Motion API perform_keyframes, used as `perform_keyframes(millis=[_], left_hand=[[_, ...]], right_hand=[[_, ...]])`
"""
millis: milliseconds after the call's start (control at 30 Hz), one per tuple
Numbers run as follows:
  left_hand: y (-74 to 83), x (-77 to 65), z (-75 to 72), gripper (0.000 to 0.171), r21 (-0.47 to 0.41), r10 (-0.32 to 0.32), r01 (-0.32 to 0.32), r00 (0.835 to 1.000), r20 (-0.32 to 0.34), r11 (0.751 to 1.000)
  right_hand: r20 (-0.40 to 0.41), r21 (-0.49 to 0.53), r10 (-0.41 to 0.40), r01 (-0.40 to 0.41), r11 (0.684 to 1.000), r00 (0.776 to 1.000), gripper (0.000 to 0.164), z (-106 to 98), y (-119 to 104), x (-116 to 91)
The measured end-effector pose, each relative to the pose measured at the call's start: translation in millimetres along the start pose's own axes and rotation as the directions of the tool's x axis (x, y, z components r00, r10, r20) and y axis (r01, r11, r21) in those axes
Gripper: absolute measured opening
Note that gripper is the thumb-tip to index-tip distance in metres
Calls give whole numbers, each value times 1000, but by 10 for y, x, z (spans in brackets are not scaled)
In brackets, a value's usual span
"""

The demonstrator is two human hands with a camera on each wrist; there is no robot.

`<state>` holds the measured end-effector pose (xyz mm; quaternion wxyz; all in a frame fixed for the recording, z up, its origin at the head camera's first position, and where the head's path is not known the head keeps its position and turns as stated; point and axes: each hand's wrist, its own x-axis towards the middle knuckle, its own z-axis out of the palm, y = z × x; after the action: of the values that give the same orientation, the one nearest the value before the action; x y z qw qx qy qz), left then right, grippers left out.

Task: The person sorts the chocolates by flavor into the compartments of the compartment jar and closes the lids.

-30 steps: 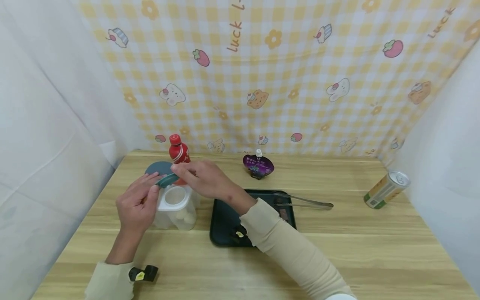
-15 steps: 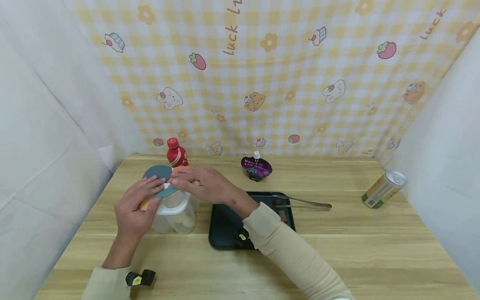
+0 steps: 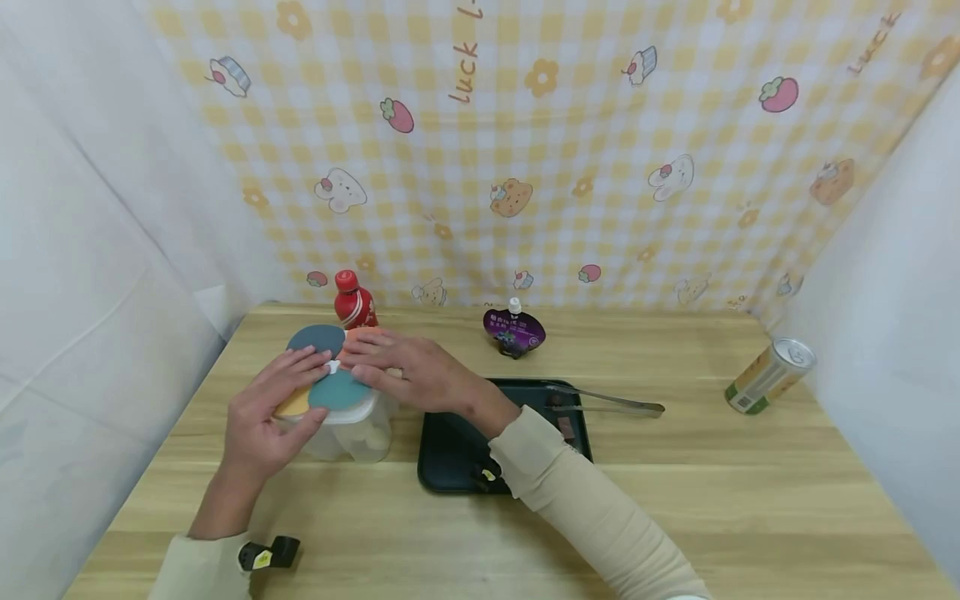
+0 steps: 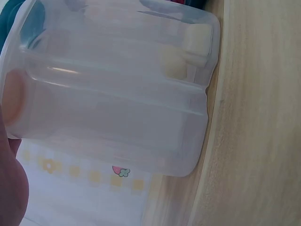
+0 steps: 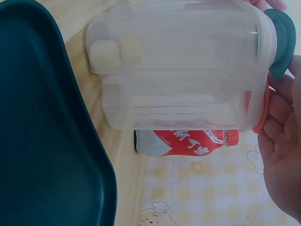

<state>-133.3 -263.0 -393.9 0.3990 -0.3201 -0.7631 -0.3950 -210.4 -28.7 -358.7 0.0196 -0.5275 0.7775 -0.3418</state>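
Pale wooden bench [image 3: 787, 500] under everything; dark green rectangular plastic tray [image 3: 450, 442] on it, right of the task's thing, a translucent plastic container [image 3: 367, 437] standing upright. Left hand [image 3: 266, 408]: fingers extended over the lids, thumb at the front edge, nothing gripped. Right hand [image 3: 416, 375]: fingers laid out across the orange petal-shaped lid [image 3: 365, 336], not clamped. Teal petal-shaped lid [image 3: 339, 389] lies over the front mouth; can't tell if fully seated. Best to press its rim evenly, container steadied. Versus half a second ago: teal lid lower and flatter, left thumb spread outward.
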Motion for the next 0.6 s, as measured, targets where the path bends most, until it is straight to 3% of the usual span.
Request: perform_keyframes(millis=[233, 600], left_hand=[[-20, -21, 17, 48, 59, -19, 19, 1000, 0, 998], [-75, -50, 34, 57, 115, -18, 19, 1000, -3, 993]], right_hand=[[-8, -10, -32, 32, 999, 999, 42, 1, 8, -1], [-15, -61, -47, 46, 997, 999, 43, 14, -3, 0]])
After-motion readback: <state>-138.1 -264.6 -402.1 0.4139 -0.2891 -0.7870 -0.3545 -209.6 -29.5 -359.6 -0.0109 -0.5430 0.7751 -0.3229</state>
